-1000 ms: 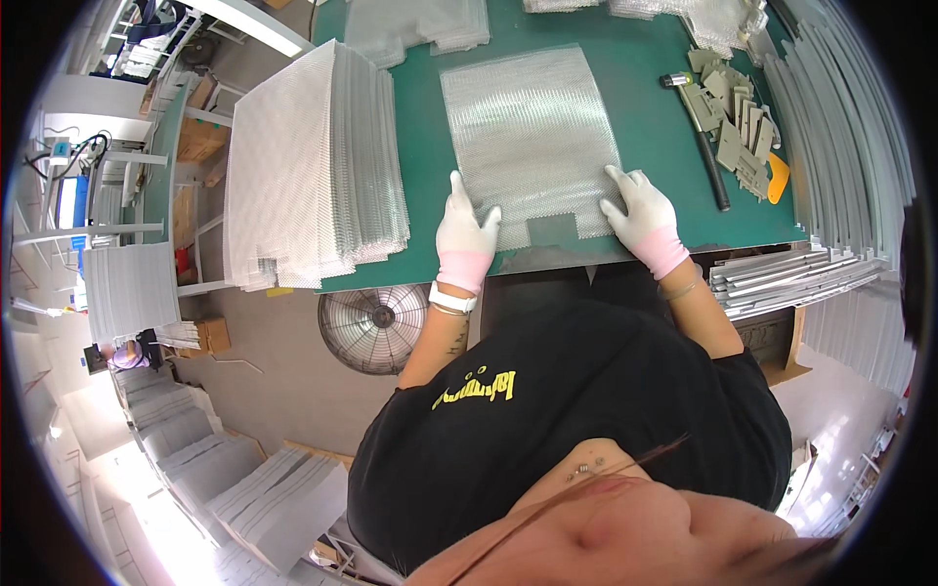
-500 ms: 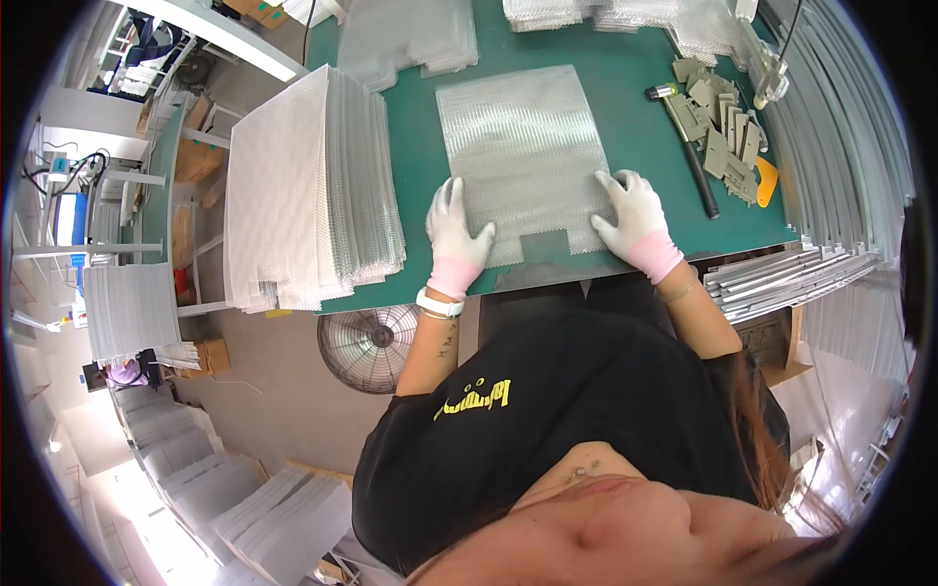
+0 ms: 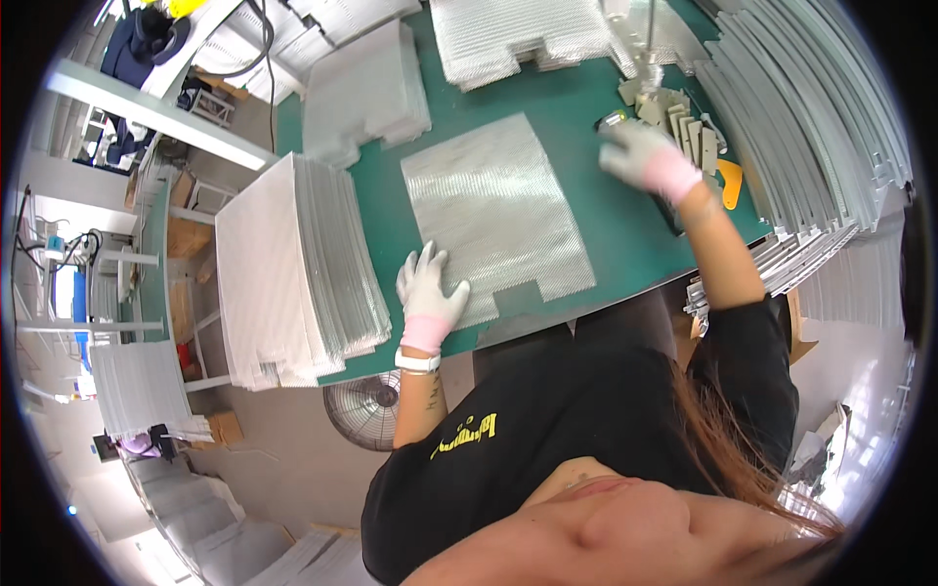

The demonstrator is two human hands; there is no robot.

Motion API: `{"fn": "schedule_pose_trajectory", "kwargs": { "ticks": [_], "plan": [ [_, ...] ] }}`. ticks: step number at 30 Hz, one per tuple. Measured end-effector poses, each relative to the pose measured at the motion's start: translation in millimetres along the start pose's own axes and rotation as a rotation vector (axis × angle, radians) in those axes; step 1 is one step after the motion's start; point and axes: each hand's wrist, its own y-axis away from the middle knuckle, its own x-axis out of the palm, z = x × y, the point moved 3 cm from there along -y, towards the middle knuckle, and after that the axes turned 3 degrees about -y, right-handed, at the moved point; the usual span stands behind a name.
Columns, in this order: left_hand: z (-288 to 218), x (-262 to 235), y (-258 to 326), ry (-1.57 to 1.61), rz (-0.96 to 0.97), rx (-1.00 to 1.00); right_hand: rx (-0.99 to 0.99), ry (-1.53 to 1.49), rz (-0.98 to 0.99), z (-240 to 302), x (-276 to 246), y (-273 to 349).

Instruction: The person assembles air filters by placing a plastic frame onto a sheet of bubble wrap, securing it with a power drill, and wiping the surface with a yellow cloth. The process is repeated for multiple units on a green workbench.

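A silvery mesh sheet (image 3: 498, 210) with a notch in its near edge lies flat on the green table top. My left hand (image 3: 430, 298), in a white glove with a pink cuff, rests on its near left corner, fingers stretched out and thumb apart. Off the sheet to the right, my right hand (image 3: 640, 161), gloved alike and slightly blurred, is over a hammer beside a pile of thin grey-beige metal plates (image 3: 692, 137). Its fingers look extended and apart. The hammer head (image 3: 611, 119) shows just past the fingers, and the hand and wrist cover most of the handle.
A tall stack of mesh sheets (image 3: 278, 264) stands at the left. More mesh stacks lie at the far left (image 3: 362, 93) and far middle (image 3: 528, 39). Long metal strips (image 3: 801, 127) fill the right side, near a yellow scraper (image 3: 729, 183). A floor fan (image 3: 366, 405) sits below the table edge.
My right hand has left the sheet's right edge and moved up and right to the hammer and plates. My left hand stays at the sheet's left edge. The whole view has shifted.
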Motion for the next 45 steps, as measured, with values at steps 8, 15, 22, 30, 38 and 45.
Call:
{"fn": "schedule_pose_trajectory", "kwargs": {
  "ticks": [8, 15, 22, 30, 38, 45],
  "plan": [
    [5.0, -1.9, -13.0, -0.008, 0.036, 0.066, 0.545, 0.195, -0.131, -164.4, -35.5, -162.4],
    [-19.3, -31.8, -0.2, -0.014, -0.239, -0.088, 0.492, -0.109, -0.444, -146.1, -121.9, -167.4],
    [-46.3, -46.8, -4.1, 0.153, -0.292, -0.003, 0.535, -0.408, -0.782, -151.6, -121.1, -153.7],
    [-65.8, -42.1, -1.8, 0.444, -0.259, 0.153, -0.068, -0.368, -1.320, -118.2, -130.3, -122.6],
    [-146.8, -23.3, -69.5, 1.773, 0.028, 0.249, -0.538, -0.340, -1.079, 45.3, 19.0, 22.1],
    [-106.6, -55.2, -20.1, 1.407, -0.535, -0.125, -0.370, -0.262, -0.873, 104.3, 6.3, 111.3]
  ]
}}
